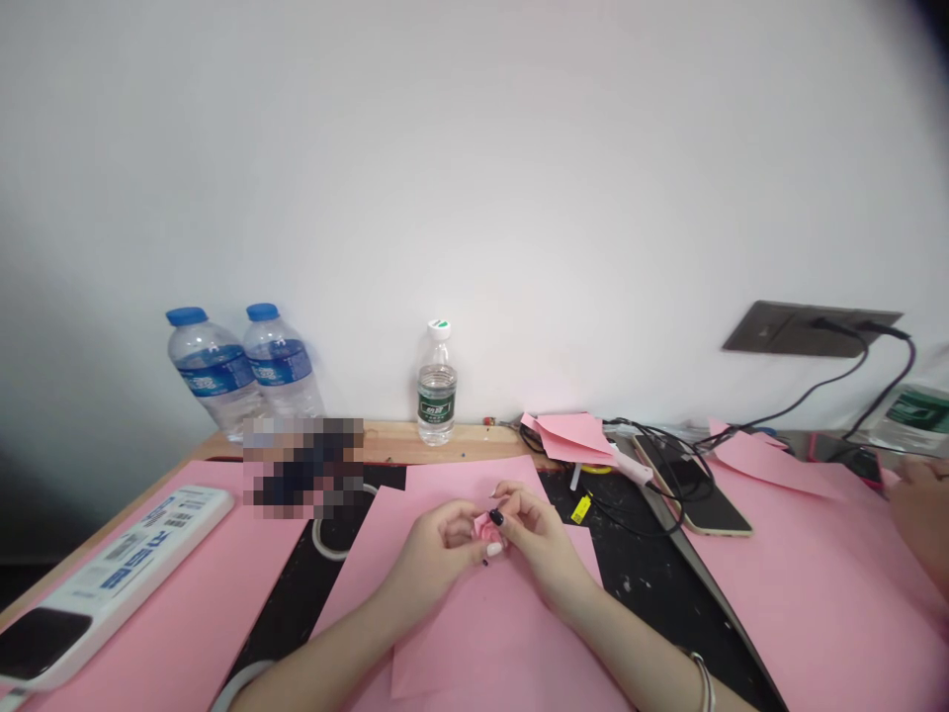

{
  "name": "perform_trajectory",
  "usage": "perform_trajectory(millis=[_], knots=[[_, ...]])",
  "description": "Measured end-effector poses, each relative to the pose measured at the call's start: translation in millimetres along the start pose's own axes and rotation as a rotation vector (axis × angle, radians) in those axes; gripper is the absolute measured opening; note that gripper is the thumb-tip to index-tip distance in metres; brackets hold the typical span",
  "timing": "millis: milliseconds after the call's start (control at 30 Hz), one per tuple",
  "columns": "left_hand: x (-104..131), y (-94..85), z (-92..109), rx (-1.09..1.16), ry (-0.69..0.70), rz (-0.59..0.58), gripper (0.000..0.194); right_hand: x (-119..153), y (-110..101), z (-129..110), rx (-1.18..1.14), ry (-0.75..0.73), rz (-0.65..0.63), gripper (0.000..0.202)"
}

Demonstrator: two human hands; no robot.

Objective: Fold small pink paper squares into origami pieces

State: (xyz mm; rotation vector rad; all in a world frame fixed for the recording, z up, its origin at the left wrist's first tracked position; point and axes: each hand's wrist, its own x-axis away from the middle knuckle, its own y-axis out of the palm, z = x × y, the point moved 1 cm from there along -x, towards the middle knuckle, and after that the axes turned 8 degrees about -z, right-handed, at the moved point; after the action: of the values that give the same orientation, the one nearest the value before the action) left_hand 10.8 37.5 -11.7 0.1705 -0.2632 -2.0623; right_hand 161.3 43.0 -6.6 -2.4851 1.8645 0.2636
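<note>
Between my two hands, above the pink paper sheets, is a small curled piece of pink paper [489,532]. My left hand [443,539] pinches it from the left, with the thumb along its lower edge. On the other side, the bent fingers and thumb of my right hand [535,534] close on the same piece. Fingers cover much of it, so its full shape is hidden. Beneath both hands lie overlapping pink sheets [481,633] on a black mat [638,569].
Bottles stand along the wall, including a small water bottle [437,391]. To the right are a glue gun [630,463], a phone [697,489] and tangled black cables. Rolls of tape [317,539] and a long white box [126,574] lie left. Another person's hand [919,509] shows far right.
</note>
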Motion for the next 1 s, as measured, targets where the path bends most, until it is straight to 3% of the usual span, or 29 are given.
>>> perform_trajectory(millis=[333, 600, 800, 1000], knots=[[1.8, 2.9, 0.6, -0.01, -0.015, 0.051, 0.018, -2.9, -4.0, 3.1, -0.141, 0.042, -0.083, 0.029], [1.4, -0.4, -1.5, -0.056, -0.012, 0.04, 0.017, -1.8, 0.0, 0.3, -0.085, 0.035, -0.046, 0.029], [3.6, 2.7, -0.1, -0.101, -0.035, 0.011, 0.014, -2.1, 0.4, -4.6, -0.025, 0.071, -0.093, 0.03], [1.3, -0.6, 5.2, -0.038, -0.008, 0.047, 0.017, 1.9, -1.3, -0.2, 0.109, -0.031, -0.021, 0.011]])
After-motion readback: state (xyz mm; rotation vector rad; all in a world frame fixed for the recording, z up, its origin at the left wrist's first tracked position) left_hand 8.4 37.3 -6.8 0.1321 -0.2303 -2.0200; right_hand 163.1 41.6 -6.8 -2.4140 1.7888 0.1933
